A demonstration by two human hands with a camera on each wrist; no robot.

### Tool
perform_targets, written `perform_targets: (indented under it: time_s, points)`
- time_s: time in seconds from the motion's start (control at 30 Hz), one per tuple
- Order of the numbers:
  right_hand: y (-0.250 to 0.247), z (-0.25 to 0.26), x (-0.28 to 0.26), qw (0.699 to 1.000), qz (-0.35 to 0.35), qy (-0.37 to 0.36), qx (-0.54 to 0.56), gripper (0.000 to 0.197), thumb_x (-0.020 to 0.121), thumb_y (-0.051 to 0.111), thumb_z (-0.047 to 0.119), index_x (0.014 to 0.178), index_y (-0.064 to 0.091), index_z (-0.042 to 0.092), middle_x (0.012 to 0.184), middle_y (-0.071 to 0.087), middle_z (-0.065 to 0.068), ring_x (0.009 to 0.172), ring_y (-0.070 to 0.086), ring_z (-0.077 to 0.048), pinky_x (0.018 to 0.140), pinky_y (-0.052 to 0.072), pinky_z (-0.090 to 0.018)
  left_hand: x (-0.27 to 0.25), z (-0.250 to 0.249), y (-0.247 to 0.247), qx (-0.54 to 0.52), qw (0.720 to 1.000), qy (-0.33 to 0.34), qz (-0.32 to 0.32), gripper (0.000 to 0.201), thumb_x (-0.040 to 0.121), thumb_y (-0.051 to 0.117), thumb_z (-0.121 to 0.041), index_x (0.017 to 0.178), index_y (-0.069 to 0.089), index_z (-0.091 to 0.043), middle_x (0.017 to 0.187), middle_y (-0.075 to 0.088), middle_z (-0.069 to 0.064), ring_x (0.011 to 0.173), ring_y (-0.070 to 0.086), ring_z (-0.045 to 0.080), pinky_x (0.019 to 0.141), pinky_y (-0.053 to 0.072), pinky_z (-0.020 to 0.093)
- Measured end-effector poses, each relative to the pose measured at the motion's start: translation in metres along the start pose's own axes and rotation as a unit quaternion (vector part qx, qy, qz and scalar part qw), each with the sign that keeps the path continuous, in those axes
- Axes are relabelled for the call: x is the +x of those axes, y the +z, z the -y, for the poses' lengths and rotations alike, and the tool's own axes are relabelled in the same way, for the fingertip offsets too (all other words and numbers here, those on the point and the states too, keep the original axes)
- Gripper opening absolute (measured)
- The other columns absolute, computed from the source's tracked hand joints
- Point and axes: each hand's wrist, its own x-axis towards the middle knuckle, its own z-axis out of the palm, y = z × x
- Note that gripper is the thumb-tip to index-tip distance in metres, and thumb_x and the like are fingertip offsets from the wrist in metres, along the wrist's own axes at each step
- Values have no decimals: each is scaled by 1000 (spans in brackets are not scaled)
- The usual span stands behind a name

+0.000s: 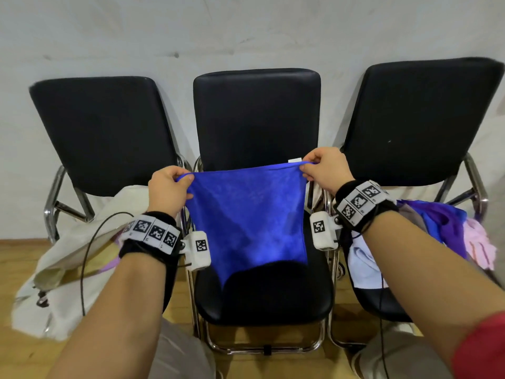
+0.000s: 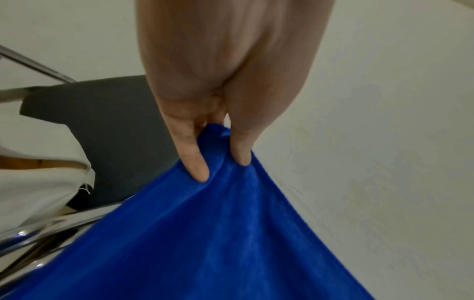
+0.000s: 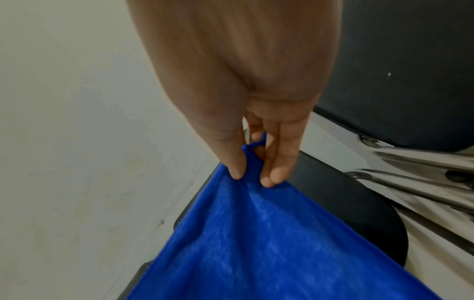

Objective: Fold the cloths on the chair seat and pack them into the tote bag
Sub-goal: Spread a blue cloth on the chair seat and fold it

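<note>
A blue cloth [image 1: 248, 214] hangs spread out above the middle black chair's seat [image 1: 273, 294], its lower edge near the seat. My left hand [image 1: 170, 187] pinches its top left corner, and my right hand [image 1: 323, 168] pinches its top right corner. In the left wrist view the fingers [image 2: 195, 162] clamp the blue cloth [image 2: 205, 243] against the thumb. The right wrist view shows the same pinch on the blue cloth [image 3: 269, 243] by the fingers [image 3: 279, 168]. A cream tote bag [image 1: 71, 258] lies slumped on the left chair.
A pile of purple, blue, pink and white cloths [image 1: 448, 231] lies on the right chair's seat. Three black chairs with chrome frames stand side by side against a pale wall [image 1: 246, 31]. A wooden floor [image 1: 16, 258] lies below.
</note>
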Motion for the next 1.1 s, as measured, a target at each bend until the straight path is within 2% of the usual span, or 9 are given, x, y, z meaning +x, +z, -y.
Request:
perform_targets:
  time_s: [0.1,0.2,0.4,0.57,0.67,0.77,0.87,1.0,1.1]
  points:
    - [-2,4,6,998,-47,-32,-5,4,85,70,11,86,73,12,81,70,-3,82,68,-23,81,58,-37,12,-5,-4,-8,1000,28,-9,7,88,68,-20,82,71,-23,79,68,-1,75,68,22,79,61,44]
    - [-7,6,5,995,-86,-51,11,4,85,70,12,88,73,13,80,67,3,80,66,-18,80,55,-32,17,-8,-10,17,997,69,-13,10,81,65,-32,84,72,-25,81,69,-2,83,68,26,79,59,51]
    - [-12,-13,-21,997,-54,-61,16,6,85,71,8,88,73,13,75,64,9,68,59,-2,63,43,-6,-2,2,-7,82,990,118,7,7,89,69,-15,93,74,-15,91,70,4,87,66,23,85,55,40]
    - [-3,-55,-56,997,65,-21,-23,5,82,75,9,82,72,13,79,68,2,74,63,-12,68,52,-25,-36,32,0,138,983,55,107,3,90,70,-10,91,71,-12,82,65,3,79,59,19,71,43,26]
    - [-1,-78,-81,987,151,16,-45,10,82,76,8,79,70,15,76,68,0,70,62,-9,68,47,-21,-61,53,2,186,964,10,189,2,89,71,-9,90,72,-8,74,63,4,74,59,20,71,46,27]
    - [1,-97,-105,970,227,66,-51,10,80,77,4,79,70,11,69,71,-6,63,66,-13,66,53,-22,-85,78,2,197,936,-81,280,5,90,71,-10,94,69,-7,80,64,8,71,64,22,66,59,29]
    - [4,-110,-124,948,296,103,-54,9,79,75,-1,80,71,6,65,71,-7,61,67,-15,63,55,-22,-109,100,3,206,912,-131,330,9,89,72,-9,96,69,-6,84,63,10,70,64,23,65,61,31]
    - [9,-125,-141,912,373,164,-53,10,79,75,-2,86,71,3,71,73,-13,70,71,-21,77,61,-32,-134,112,3,201,872,-199,400,7,91,70,-9,96,67,-8,94,64,10,86,70,35,80,61,45]
    - [14,-133,-147,895,397,200,-45,12,82,75,-3,92,68,1,75,73,-16,73,73,-23,78,62,-34,-146,114,4,215,855,-215,421,11,93,67,-12,103,69,-6,109,64,14,96,69,34,82,61,42]
